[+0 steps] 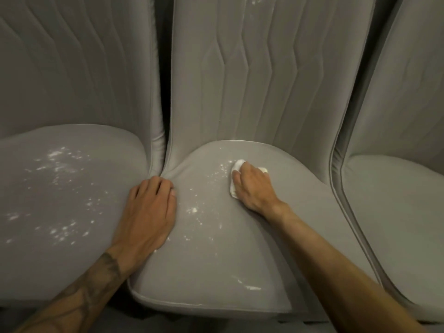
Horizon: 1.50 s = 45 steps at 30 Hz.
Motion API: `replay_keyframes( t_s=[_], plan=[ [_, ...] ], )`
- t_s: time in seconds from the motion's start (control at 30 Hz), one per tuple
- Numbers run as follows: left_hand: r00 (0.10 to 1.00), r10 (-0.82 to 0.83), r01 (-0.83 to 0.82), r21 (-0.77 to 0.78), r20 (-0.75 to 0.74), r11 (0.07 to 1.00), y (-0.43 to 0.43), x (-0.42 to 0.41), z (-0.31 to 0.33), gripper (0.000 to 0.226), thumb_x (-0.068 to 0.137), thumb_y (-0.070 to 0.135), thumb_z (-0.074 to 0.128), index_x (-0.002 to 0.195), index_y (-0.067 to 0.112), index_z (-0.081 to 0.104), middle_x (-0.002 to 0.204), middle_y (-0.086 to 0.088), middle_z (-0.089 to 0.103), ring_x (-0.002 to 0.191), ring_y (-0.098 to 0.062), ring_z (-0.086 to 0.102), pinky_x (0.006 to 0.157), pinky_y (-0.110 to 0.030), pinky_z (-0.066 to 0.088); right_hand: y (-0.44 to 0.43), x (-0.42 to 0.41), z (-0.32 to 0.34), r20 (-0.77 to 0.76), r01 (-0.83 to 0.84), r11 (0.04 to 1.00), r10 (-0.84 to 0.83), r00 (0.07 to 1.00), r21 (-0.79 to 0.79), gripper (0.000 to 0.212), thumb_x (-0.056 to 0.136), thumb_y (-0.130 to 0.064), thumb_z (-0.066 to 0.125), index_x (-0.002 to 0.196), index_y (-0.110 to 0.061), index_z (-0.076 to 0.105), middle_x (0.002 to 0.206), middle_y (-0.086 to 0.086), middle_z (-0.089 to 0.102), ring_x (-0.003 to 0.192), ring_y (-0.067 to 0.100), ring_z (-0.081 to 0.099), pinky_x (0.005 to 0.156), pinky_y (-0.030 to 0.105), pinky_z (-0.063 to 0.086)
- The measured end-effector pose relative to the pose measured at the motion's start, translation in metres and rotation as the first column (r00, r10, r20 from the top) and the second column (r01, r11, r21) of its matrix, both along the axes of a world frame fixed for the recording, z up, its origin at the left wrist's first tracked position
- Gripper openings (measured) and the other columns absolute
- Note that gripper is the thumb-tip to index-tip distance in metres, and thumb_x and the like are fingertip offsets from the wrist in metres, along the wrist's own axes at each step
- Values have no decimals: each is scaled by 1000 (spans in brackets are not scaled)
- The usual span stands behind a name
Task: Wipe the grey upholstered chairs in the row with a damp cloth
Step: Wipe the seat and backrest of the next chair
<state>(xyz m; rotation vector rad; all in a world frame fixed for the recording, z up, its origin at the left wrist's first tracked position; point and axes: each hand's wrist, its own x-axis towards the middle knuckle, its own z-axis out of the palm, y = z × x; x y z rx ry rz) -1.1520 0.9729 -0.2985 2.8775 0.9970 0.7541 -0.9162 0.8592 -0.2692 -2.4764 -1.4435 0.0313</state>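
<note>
**Wiping the middle seat: notes on the stroke in hand**

The cloth (pixel 238 164), a small white wad, is being pressed onto the rear part of the seat of the middle chair (pixel 216 260) by the right hand (pixel 252 188). The fingers are being kept curled over the cloth, so only its edges are showing. The left hand (pixel 150 210) is being laid flat on the seat's left edge, fingers nearly straight and nothing held, just where the left chair (pixel 60 212) is meeting it.

White specks (pixel 194 210) are being seen scattered between the two hands. A pale streak (pixel 249 287) is being noted near the front edge.

Judgement: this seat is being cleared, and its left half is not yet done. Overlapping strokes are being advised, drawn from the cloth toward the bracing hand and then forward to the streak. That way the residue is being gathered rather than spread. A fresh face of the cloth is being recommended once one side is loaded. Whether the cloth is holding enough damp cannot be told at this range.

Further specks are being observed on the left chair's seat and high on the backrest (pixel 252 1). The right chair (pixel 396 200) is being judged clean, as far as it is in view.
</note>
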Motion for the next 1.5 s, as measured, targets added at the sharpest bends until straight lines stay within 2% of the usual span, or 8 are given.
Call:
replay_keyframes(
  t_s=[0.17,0.3,0.4,0.6,0.83,1.07,1.27,1.5],
  plan=[
    [1000,-3,3,29,-4,1000,1,-2,-3,17,107,31,32,102,23,48,101,1,48,91,-25,49,84,-43,42,-22,-3,-2,-5,-271,963,271,963,-1,21,107,-28,36,94,-15,44,97,14,60,88,37,57,83,40,38],
    [1000,3,-3,12,4,1000,2,-1,-6,14,105,31,35,103,24,47,102,2,49,92,-23,49,84,-40,41,-3,47,1,41,17,997,-14,999,-79,30,105,-29,39,117,-6,53,117,15,59,112,36,56,96,44,39],
    [1000,3,-3,-4,23,1000,2,-1,-6,13,105,31,37,102,24,48,103,2,50,92,-22,49,85,-39,40,32,33,-3,11,61,998,-61,998,-19,33,107,-30,33,119,-6,51,121,17,61,116,34,56,101,43,36],
    [1000,10,-10,-33,3,999,0,-2,-3,18,105,32,34,103,23,49,103,1,52,94,-23,51,87,-42,43,21,-19,-11,-21,-346,933,349,937,97,19,105,-29,39,90,-19,43,91,15,63,81,37,57,76,35,27],
    [1000,28,-27,-61,13,998,-1,0,-1,19,105,32,32,102,25,49,102,4,51,93,-20,51,88,-40,43,66,36,-2,22,-23,999,24,999,-46,34,107,-32,33,116,-4,51,121,20,60,115,36,56,101,44,36],
    [1000,18,-16,-74,18,997,0,-1,-3,19,106,33,30,104,26,48,103,6,49,94,-18,50,89,-39,43,56,22,-5,-39,-341,940,340,940,-16,20,105,-29,43,94,-13,49,102,19,58,90,39,57,81,41,36],
    [999,33,-32,-66,27,997,0,2,-4,17,107,31,31,103,27,47,103,6,49,93,-18,49,89,-37,41,107,58,-1,-64,-10,999,7,998,-48,34,106,-32,35,114,-4,51,124,23,60,118,38,56,99,43,38],
    [999,35,-34,-78,14,996,0,0,-2,22,106,31,30,105,24,51,105,2,52,96,-23,52,90,-43,44,95,-6,-10,-127,-424,903,430,894,74,22,104,-33,39,84,-25,38,91,11,65,86,35,57,72,27,23]
  ],
)
